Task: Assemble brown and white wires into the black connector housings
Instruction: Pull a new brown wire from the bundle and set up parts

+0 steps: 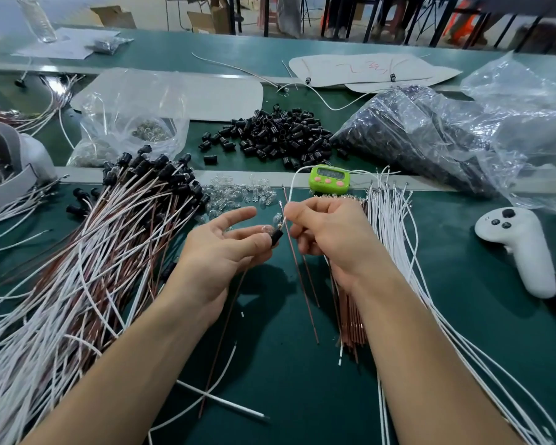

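Left hand (225,248) pinches the black connector housing (275,238) over mid-desk, index finger stretched out, the housing's long axis running roughly near-to-far. Right hand (329,232), fingers curled, pinches a white wire (290,192) arcing toward the far edge (a brown wire (312,318) slants toward the near edge).

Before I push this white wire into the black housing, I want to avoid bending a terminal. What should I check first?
1. Black housing gripped by left hand: ok.
2. White wire pinched by right hand: ok.
3. Wire tip aligned with the housing opening: cannot tell, too small.
4. Brown wire below the left hand already seated: cannot tell.
5. Spare white wires lying beside the right hand: ok.
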The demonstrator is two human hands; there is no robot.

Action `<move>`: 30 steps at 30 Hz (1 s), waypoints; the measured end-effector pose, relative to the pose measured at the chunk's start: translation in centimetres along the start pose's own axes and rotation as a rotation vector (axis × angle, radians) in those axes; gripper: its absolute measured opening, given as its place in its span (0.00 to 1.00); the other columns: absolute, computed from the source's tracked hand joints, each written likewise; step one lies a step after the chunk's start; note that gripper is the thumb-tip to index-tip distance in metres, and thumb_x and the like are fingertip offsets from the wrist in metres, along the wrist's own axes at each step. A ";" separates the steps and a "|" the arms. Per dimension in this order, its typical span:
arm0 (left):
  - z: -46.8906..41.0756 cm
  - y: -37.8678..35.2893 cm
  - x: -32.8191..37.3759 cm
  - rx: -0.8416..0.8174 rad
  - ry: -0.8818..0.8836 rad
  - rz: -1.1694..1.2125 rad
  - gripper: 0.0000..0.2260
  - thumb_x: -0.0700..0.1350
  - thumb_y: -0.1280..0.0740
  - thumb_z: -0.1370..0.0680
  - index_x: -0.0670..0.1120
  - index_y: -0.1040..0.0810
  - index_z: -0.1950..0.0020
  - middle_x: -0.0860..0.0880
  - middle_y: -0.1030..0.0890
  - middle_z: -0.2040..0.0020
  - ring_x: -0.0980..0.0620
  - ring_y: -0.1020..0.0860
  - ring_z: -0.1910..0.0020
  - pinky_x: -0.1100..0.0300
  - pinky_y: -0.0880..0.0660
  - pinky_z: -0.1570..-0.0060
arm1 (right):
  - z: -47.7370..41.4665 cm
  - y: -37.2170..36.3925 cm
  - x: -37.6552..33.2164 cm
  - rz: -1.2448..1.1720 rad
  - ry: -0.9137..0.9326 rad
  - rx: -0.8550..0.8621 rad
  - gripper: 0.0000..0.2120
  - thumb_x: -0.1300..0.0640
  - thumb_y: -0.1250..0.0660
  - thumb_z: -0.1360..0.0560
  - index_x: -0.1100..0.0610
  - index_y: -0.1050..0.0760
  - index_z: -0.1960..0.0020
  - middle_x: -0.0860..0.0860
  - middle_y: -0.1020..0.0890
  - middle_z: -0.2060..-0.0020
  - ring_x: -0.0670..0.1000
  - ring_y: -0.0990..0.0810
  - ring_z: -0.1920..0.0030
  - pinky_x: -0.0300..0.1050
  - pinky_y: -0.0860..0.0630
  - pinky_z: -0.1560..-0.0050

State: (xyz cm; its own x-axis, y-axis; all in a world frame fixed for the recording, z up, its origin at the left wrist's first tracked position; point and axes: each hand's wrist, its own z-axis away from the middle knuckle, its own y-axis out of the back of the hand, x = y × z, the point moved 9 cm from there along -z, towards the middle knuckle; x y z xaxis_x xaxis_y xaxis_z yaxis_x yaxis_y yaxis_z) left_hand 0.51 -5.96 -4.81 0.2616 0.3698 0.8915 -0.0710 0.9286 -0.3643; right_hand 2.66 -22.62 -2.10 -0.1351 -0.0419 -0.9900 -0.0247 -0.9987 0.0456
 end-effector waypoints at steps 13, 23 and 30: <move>0.1 -0.2 0.2 0.019 -0.046 0.049 0.22 0.28 0.29 0.27 0.42 0.23 0.35 0.44 0.13 0.57 0.51 0.15 0.59 0.61 0.18 0.59 | 0.1 -0.9 -0.2 -0.062 -0.001 -0.066 0.13 0.69 0.31 0.24 0.58 0.19 0.65 0.55 0.20 0.73 0.49 0.26 0.78 0.36 0.35 0.77; -0.5 1.1 1.0 0.084 -0.095 0.179 0.23 0.26 0.33 0.26 0.44 0.24 0.34 0.47 0.18 0.52 0.56 0.17 0.62 0.65 0.19 0.59 | 1.0 -4.4 0.8 0.192 0.026 -0.224 0.07 0.57 0.25 0.28 0.56 0.16 0.63 0.54 0.15 0.69 0.53 0.17 0.72 0.38 0.31 0.75; -0.3 -0.1 0.5 -0.029 0.017 0.289 0.30 0.32 0.32 0.30 0.45 0.29 0.28 0.45 0.20 0.50 0.50 0.21 0.66 0.57 0.20 0.67 | 1.2 -5.0 0.7 0.137 0.052 -0.150 0.11 0.61 0.28 0.25 0.59 0.17 0.66 0.54 0.16 0.72 0.52 0.23 0.77 0.40 0.30 0.75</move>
State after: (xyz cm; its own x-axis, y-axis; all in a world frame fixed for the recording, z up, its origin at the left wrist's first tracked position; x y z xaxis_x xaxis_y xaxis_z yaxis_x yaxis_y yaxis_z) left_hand 0.94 -5.91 -4.39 0.2510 0.6183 0.7448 -0.1180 0.7833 -0.6104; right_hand 1.48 -17.63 -2.89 -0.0751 -0.1755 -0.9816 0.1386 -0.9767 0.1640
